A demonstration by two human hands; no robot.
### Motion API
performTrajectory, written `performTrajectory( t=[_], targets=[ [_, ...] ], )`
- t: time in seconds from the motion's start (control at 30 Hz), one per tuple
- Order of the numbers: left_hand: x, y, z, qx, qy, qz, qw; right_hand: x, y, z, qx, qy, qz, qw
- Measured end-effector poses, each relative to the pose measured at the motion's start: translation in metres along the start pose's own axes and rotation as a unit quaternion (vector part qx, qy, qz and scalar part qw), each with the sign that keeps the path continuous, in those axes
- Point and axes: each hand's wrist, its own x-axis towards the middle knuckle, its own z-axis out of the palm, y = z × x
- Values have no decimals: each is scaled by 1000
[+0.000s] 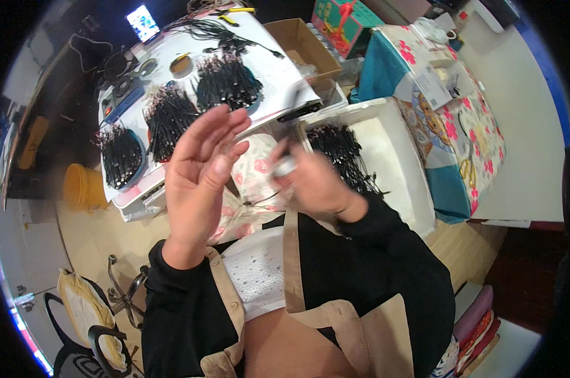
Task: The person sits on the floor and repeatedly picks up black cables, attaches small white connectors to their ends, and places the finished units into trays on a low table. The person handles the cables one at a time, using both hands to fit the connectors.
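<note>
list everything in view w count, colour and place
Table: 1, white, upper left
Cable bundles: 3, black, on the table
Loose cables: uncounted, black, table's far end
Lit screen: 1, bluish, table's far left
Bucket: 1, yellow, left floor
Carton: 1, brown, right of table
Decorated box: 1, green and red, behind carton
Bin: 1, white, right of centre
Binned cables: many, black, in the bin
Flowered cover: 1, pink-and-teal, right
Scissors: 1, gold-coloured, on flowered cover
Chair: at least 1, black and beige, lower left
Fabric pile: 1, mostly red and purple, lower right
Flowered cloth: 1, white and pink, centre
Jacket: 1, black and tan, lower centre
Left hand: 1, bare, open, centre left
Right hand: 1, bare, centre, closed on blurred whitish item
</note>
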Motion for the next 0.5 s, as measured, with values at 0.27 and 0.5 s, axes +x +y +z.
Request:
performTrajectory(
  t=[0.27,0.5],
  targets=[
    [-5,-30,-34,41,-54,-133,989,-129,26,-130,-5,331,2,944],
    [-21,-44,-52,49,-54,-206,976,-68,215,-93,0,221,297,929]
  ],
)
